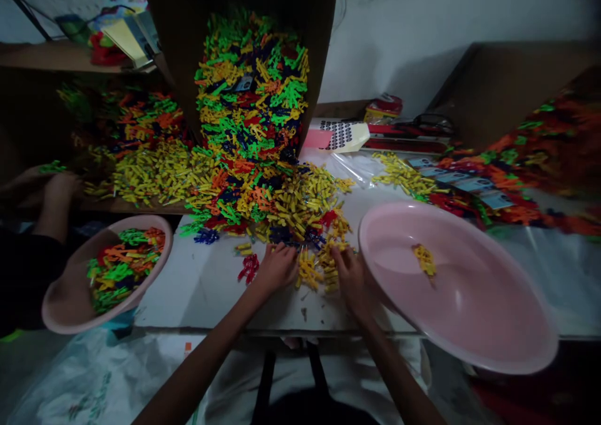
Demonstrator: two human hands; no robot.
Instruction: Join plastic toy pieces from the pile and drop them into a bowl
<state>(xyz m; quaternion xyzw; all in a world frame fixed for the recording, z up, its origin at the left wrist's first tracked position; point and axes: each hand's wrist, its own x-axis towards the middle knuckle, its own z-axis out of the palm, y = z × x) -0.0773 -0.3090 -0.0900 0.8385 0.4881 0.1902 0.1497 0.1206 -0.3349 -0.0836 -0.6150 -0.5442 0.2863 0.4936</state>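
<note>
My left hand (280, 267) is at the front edge of a heap of small coloured plastic pieces (248, 143), beside some dark blue pieces (280, 233). Its fingers are curled down, and what they hold, if anything, is hidden. A small red bunch (248, 268) lies to its left. Over to the right, my right hand (351, 278) has its fingers bent and apart, touching yellow pieces (330, 275). Another yellow group (308, 270) lies on the white tabletop (206, 293) between my hands. The exact kind of the pieces is too small to tell.
Right of my hands sits a large pink basin (469, 300) with a small yellow bunch (424, 260) inside. A second pink basin (162, 256) at left holds mixed pieces. A co-worker's hands (56, 184) hold green pieces at far left. More pieces (511, 168) lie at right.
</note>
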